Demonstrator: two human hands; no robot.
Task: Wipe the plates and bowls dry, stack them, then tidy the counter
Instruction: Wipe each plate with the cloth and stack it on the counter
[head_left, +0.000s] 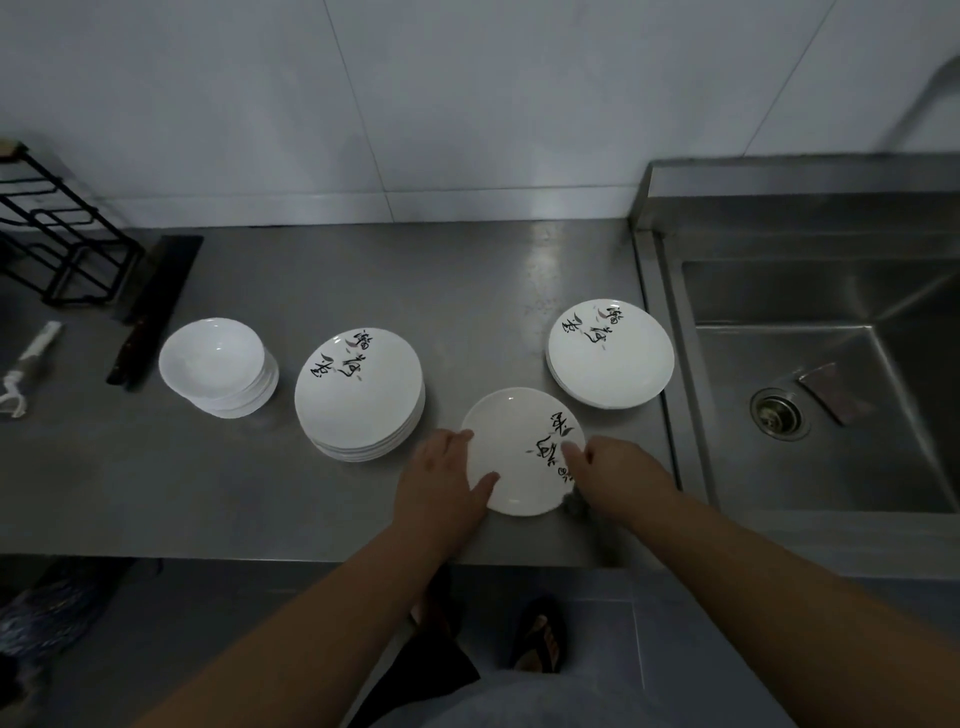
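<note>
At the near edge of the table (363, 270), the left hand (444, 483) has its grip on the plate (519, 457), thumb laid on the white face and fingers curled along the left rim. The right hand (613, 475) meets the opposite rim by the black lettering, one finger stretched onto the face. Its grip looks bunched round a grey cloth (574, 503), though that is dim and mostly hidden under the palm. Wiping seems the step in hand. It will go best if the left hand turns the plate bit by bit while the cloth sweeps from rim to centre, so no wet arc is missed under the thumb. The underside and foot want the same pass after a flip. Since the plate is close to the front drop, it should be kept over the steel and not tipped outward. Just beside it stands the left stack (358, 395) of plates, and near it toward the sink (831, 291) is the right stack (610, 353). The wiped plate should land square on its pile, lowered rather than slid. Farther left are the bowls (218, 364), nested, then a knife (150, 312) lying apart, which tidying should lift by its handle.
</note>
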